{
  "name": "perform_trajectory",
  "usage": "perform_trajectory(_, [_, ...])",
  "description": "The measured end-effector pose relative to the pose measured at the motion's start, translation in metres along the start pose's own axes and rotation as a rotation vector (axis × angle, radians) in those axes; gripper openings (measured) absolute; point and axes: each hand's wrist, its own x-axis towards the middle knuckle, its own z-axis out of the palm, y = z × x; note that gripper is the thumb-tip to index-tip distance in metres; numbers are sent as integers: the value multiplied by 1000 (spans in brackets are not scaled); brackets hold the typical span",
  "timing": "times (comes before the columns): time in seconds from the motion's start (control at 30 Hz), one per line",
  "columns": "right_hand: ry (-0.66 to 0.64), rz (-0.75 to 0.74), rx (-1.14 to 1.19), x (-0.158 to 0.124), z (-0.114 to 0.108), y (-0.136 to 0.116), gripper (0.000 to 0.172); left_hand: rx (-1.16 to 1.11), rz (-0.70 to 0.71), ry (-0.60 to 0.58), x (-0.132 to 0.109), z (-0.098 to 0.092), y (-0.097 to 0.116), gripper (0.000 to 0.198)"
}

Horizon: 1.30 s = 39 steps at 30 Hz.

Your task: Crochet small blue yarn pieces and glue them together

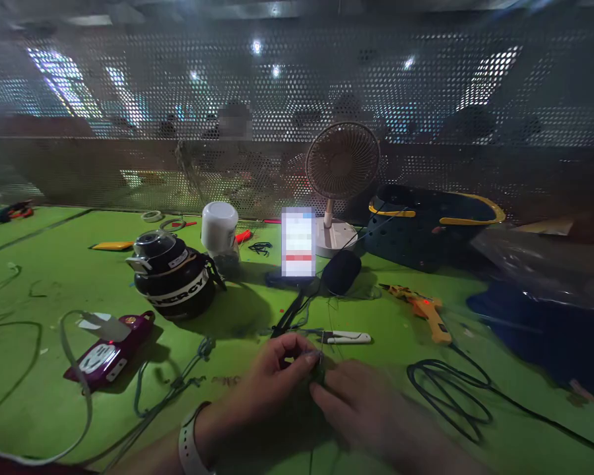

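Observation:
My left hand, with a white band on its wrist, is pinched on a small dark piece with a thin thread or needle end at it. My right hand meets it from the right, fingers closed on the same dark piece. Both hands rest low on the green table. A dark cord runs from the hands up toward the phone. A white thread clipper lies just beyond the hands.
A black jug, a white jar, a lit phone, a small fan and a dark basket stand behind. A yellow glue gun, coiled black cable and maroon device lie around.

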Motion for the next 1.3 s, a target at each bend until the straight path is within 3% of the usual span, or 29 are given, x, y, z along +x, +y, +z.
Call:
perform_trajectory(0.3, [64,74,-67,-4,-4,-3,13,91,55,78,0,1,1,17])
perform_trajectory(0.63, [56,33,-111,-3,-10,3,26,133,78,178,3,-3,5,23])
perform_trajectory(1.3, [124,98,49,-4,-19,7,25,191,104,143,6,-8,7,21])
